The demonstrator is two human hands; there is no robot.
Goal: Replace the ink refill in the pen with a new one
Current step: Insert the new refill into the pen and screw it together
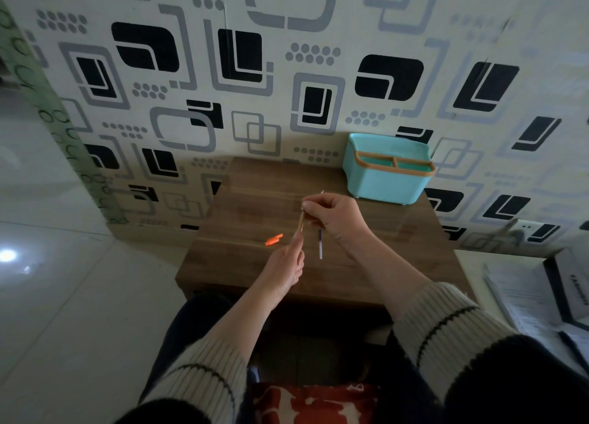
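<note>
A thin pen tube (301, 222) is pinched by the left hand (284, 272) and the right hand (334, 214), which also holds a refill (320, 246). Next, the refill likely must be lined up and slid in. An orange cap (274, 240) lies mid-tabletop.

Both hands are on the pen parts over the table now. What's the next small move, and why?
Probably draw the hands apart along the pen's line. The right hand pinches the thin refill, the left hand grips the barrel, and another refill waits on the table.

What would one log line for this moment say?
left hand: holds pen barrel | right hand: pinches refill | orange cap: on table | teal organizer: back right
</note>
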